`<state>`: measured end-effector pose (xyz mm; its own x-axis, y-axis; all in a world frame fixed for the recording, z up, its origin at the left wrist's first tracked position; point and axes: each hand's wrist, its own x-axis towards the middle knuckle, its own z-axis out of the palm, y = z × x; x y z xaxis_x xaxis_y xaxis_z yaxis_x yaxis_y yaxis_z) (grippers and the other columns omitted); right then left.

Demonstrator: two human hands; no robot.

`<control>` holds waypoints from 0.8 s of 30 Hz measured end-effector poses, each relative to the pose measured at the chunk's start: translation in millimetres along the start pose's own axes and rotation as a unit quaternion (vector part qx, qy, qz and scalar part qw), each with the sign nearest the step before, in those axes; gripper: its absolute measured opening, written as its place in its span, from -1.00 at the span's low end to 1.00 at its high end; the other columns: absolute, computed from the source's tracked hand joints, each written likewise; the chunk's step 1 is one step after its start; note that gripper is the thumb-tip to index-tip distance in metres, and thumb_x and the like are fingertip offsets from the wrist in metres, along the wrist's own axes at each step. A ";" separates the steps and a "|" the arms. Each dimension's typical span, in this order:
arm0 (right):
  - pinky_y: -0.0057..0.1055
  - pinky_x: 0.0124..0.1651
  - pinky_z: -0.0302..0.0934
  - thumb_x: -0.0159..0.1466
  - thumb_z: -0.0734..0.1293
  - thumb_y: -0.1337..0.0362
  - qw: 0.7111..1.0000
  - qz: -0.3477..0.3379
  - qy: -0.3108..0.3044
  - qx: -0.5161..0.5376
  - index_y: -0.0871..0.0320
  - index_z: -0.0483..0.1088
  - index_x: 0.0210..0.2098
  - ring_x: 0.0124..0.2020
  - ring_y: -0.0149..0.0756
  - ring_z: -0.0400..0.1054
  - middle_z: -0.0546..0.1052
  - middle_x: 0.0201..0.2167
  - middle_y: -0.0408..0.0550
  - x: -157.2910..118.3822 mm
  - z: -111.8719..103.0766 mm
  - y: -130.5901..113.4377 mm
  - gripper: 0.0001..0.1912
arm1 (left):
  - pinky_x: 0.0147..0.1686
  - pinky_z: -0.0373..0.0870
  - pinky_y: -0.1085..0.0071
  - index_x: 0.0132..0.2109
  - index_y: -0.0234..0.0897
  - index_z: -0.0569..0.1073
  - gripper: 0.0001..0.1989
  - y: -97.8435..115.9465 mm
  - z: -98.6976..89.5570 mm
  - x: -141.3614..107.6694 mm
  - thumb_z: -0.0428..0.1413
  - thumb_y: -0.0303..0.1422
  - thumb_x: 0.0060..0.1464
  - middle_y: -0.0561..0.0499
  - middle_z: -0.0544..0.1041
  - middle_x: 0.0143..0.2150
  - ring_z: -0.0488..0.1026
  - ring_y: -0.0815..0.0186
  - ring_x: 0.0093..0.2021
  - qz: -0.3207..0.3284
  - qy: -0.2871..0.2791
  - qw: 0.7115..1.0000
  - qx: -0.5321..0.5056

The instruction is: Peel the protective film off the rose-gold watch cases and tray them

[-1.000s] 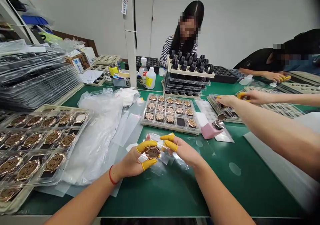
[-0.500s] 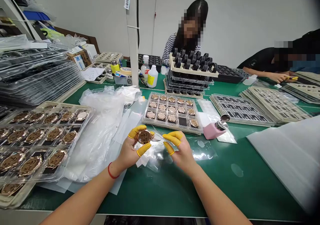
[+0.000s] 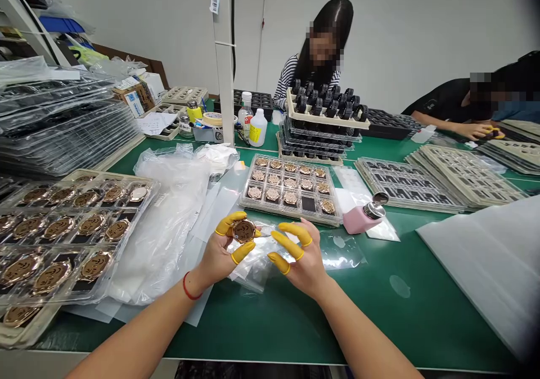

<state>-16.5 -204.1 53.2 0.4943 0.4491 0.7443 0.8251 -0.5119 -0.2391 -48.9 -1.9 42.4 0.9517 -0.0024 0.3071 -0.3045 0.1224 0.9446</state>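
Observation:
My left hand (image 3: 217,258), in yellow finger cots, grips a round watch case (image 3: 243,231) by its edge between thumb and fingers. The case has a rose-gold rim and a dark back with printed marks facing me. Just to its right hovers my right hand (image 3: 306,258), also in yellow finger cots, fingers apart and nothing visible between them. Clear plastic film and small bags (image 3: 253,275) lie on the table beneath both hands. Beyond them sits a clear tray of watch cases (image 3: 291,215); one front-row compartment shows only its black bottom.
At the left a larger tray of watch cases (image 3: 149,190) adjoins crumpled plastic bags (image 3: 162,238). A pink pump bottle (image 3: 358,220) stands right of the middle tray. White foam sheets (image 3: 485,261) cover the right side. Two co-workers sit opposite, behind stacked trays (image 3: 320,134).
My right hand's fingers have spread wider, and its thumb and fingertips have shifted slightly left toward the watch case. My left hand keeps hold of the case, almost unmoved.

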 end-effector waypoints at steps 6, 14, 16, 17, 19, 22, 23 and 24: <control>-0.14 -0.05 0.25 0.18 0.28 0.12 0.919 0.262 -0.127 0.266 0.07 0.28 0.04 -0.15 -0.21 0.36 0.47 -0.16 0.00 8.1 -3.3 3.4 -0.56 | 0.00 0.37 0.32 0.07 -0.19 0.19 -0.48 3.6 -1.6 1.7 0.19 -0.48 -0.02 -0.03 0.54 -0.14 0.49 0.25 -0.09 -0.015 -0.024 0.999 -0.030; -0.39 -0.28 0.28 0.12 0.34 0.18 0.839 0.392 0.318 0.202 0.16 0.41 -0.27 -0.41 -0.41 0.36 0.45 -0.44 -0.14 23.8 -38.3 18.5 -0.78 | -0.14 0.44 0.31 0.04 -0.20 0.22 -0.48 -6.1 11.2 0.4 0.24 -0.36 -0.06 0.00 0.51 -0.25 0.53 0.21 -0.20 -0.183 -0.160 0.965 -0.100; -0.40 -0.29 0.28 0.09 0.36 0.20 0.822 0.371 0.400 0.165 0.18 0.41 -0.29 -0.42 -0.41 0.36 0.43 -0.43 -0.14 24.2 -59.8 28.4 -0.77 | -0.16 0.45 0.30 0.03 -0.19 0.23 -0.47 -7.7 14.2 0.3 0.25 -0.34 -0.08 0.03 0.49 -0.27 0.54 0.24 -0.25 -0.210 -0.162 0.957 -0.115; -0.41 -0.31 0.28 0.08 0.37 0.21 0.816 0.364 0.421 0.154 0.19 0.41 -0.30 -0.43 -0.42 0.35 0.43 -0.44 -0.14 22.9 -70.3 33.7 -0.78 | -0.17 0.46 0.30 0.03 -0.19 0.22 -0.46 -7.8 15.2 0.6 0.25 -0.34 -0.09 0.04 0.48 -0.27 0.54 0.25 -0.27 -0.216 -0.160 0.956 -0.121; -0.44 -0.37 0.26 0.07 0.37 0.23 0.812 0.360 0.438 0.139 0.21 0.42 -0.31 -0.48 -0.45 0.31 0.41 -0.47 -0.16 18.4 -87.7 44.0 -0.79 | -0.15 0.46 0.28 0.04 -0.21 0.21 -0.44 -6.1 16.2 1.4 0.25 -0.34 -0.10 0.04 0.48 -0.26 0.53 0.27 -0.27 -0.221 -0.149 0.955 -0.130; -0.44 -0.38 0.25 0.08 0.35 0.25 0.827 0.382 0.393 0.125 0.23 0.41 -0.29 -0.49 -0.46 0.31 0.42 -0.46 -0.14 11.7 -98.0 55.0 -0.77 | -0.14 0.45 0.31 0.04 -0.24 0.21 -0.42 0.0 16.6 1.3 0.26 -0.38 -0.12 0.03 0.46 -0.24 0.50 0.33 -0.25 -0.203 -0.117 0.965 -0.118; -0.42 -0.35 0.26 0.07 0.35 0.26 0.837 0.390 0.367 0.114 0.24 0.41 -0.26 -0.47 -0.44 0.33 0.43 -0.44 -0.13 10.5 -96.7 56.2 -0.75 | -0.13 0.45 0.33 0.04 -0.24 0.21 -0.42 2.6 16.7 0.5 0.26 -0.39 -0.13 0.04 0.46 -0.24 0.50 0.34 -0.25 -0.191 -0.107 0.970 -0.110; -0.39 -0.30 0.27 0.07 0.35 0.27 0.848 0.397 0.338 0.100 0.24 0.40 -0.23 -0.43 -0.42 0.35 0.45 -0.41 -0.11 9.9 -93.5 55.6 -0.73 | -0.12 0.45 0.34 0.04 -0.24 0.21 -0.43 5.1 16.8 -0.4 0.26 -0.40 -0.13 0.04 0.45 -0.23 0.49 0.35 -0.24 -0.177 -0.097 0.974 -0.104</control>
<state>8.7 -296.6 105.6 0.7012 -0.5351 0.4710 0.3697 -0.2920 -0.8821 -51.4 -17.9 49.1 0.9638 -0.2667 0.0020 0.0751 0.2787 0.9574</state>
